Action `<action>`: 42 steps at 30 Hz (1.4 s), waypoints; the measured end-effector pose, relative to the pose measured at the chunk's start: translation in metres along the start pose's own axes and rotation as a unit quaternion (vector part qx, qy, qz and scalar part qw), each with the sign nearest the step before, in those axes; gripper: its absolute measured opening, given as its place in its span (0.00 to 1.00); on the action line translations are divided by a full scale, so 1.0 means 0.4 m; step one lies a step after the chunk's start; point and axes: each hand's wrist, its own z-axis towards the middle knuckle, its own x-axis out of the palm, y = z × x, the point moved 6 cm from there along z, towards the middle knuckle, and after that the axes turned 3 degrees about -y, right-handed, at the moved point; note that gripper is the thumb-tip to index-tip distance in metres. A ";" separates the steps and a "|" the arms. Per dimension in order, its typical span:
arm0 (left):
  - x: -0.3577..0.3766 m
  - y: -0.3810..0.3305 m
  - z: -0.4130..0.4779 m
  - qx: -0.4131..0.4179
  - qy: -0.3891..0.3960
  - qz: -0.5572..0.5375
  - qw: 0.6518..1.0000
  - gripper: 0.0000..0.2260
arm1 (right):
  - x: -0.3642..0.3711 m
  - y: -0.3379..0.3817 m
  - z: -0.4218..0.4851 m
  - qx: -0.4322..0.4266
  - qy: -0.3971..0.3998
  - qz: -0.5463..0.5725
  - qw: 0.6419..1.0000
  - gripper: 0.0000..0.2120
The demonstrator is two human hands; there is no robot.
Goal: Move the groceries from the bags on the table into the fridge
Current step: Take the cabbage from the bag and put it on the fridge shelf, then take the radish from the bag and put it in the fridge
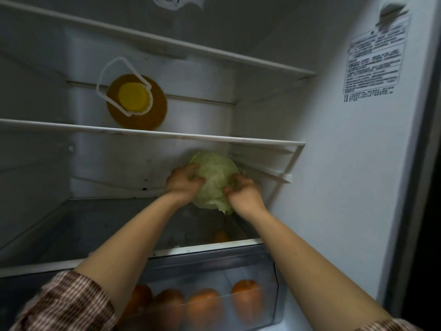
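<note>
A pale green cabbage [216,177] sits at the back right of the lower glass shelf [100,225] inside the open fridge. My left hand [183,183] grips its left side with curled fingers. My right hand [243,192] grips its lower right side, fingers curled into the leaves. Both forearms reach in over the shelf's front edge. The underside of the cabbage is hidden, so whether it rests on the shelf is unclear.
A bottle of yellow oil [136,101] with a yellow cap and white handle stands on the middle shelf [152,134]. Several oranges [205,306] lie in the clear drawer [269,283] below. The fridge's right wall [346,163] carries a label.
</note>
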 end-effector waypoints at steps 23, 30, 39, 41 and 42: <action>-0.356 -0.145 -0.917 0.012 -0.264 0.146 0.953 0.11 | -0.062 0.250 -0.717 -0.187 0.068 0.040 0.979 0.18; -0.599 -0.244 -1.350 -0.002 -0.338 0.228 0.913 0.10 | -0.058 0.471 -1.089 -0.274 0.150 0.130 0.941 0.15; -0.996 -0.324 -1.909 -0.095 -0.430 0.328 0.835 0.10 | -0.021 0.873 -1.625 -0.393 0.255 0.243 0.849 0.15; -1.102 -0.328 -2.063 -0.140 -0.439 0.355 0.813 0.10 | 0.003 0.958 -1.776 -0.409 0.299 0.243 0.827 0.17; -1.158 -0.329 -2.144 -0.162 -0.442 0.369 0.801 0.11 | 0.015 1.000 -1.855 -0.415 0.319 0.242 0.817 0.18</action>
